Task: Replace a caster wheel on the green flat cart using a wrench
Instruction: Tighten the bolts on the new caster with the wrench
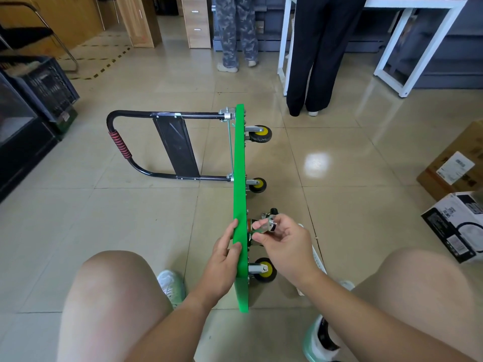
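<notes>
1. The green flat cart (240,163), a platform with a plastic deck, stands on its long edge on the beige tiled floor (130,231). The deck is upright and edge-on to the camera, its near end between the seated person's bare knees.
2. Its black tubular handle (136,113), with a red-wound grip, extends to the left and lies low to the floor.
3. Three black caster wheels with yellow hubs project to the right from the underside: the far caster (260,133), the middle caster (257,185) and the near caster (264,269).
4. The left hand (224,254) grips the near part of the deck, with fingers on the left face and the thumb on the top edge.
5. The right hand (285,239) pinches a shiny silver metal part (264,227) between thumb and fingertips. It holds the part against the underside, between the middle and near casters. Whether this part is a wrench or a caster bracket cannot be told.
6. A small black piece (273,211) shows just beyond the fingers of that hand.
7. Two people stand at the far end, one in camouflage trousers (236,30) and one in black trousers (313,61). The second stands at a white metal-framed tabletop (418,3).
8. A brown cardboard box (449,163) and a black-and-white printed carton (454,226) sit on the floor to the right.
9. A black plastic crate (49,84) sits to the left, and a light wooden drawer cabinet (196,22) stands at the back.
</notes>
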Demonstrator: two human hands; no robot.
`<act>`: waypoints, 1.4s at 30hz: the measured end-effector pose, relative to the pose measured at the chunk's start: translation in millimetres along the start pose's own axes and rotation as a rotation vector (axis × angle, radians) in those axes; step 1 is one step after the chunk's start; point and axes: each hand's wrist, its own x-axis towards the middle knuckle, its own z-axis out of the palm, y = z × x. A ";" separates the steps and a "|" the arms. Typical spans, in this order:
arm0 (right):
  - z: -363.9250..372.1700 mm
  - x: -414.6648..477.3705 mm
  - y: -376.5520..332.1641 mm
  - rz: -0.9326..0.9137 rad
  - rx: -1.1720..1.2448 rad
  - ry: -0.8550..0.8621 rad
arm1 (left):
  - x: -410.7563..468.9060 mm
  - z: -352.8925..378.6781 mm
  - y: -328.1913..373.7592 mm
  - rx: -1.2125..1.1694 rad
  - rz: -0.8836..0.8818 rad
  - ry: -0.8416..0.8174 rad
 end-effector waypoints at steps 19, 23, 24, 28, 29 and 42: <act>5.2 -1.2 22.6 -0.037 -0.183 -0.133 | -4.2 -1.5 6.7 0.007 0.008 0.001; 9.6 31.2 9.5 -0.005 -0.271 -0.113 | -3.2 -0.8 4.5 0.020 0.010 0.022; 10.9 41.8 7.2 0.012 -0.279 -0.105 | -2.8 -0.8 3.9 0.020 0.001 0.024; 12.7 78.5 -0.3 0.107 -0.342 -0.119 | -3.2 -1.1 6.2 0.027 -0.009 0.011; 12.6 83.2 -1.5 0.124 -0.349 -0.147 | -3.7 -1.5 6.9 0.033 -0.004 0.009; -22.8 25.7 -34.3 0.067 -0.097 -0.120 | -1.4 -0.2 2.2 -0.016 -0.007 -0.001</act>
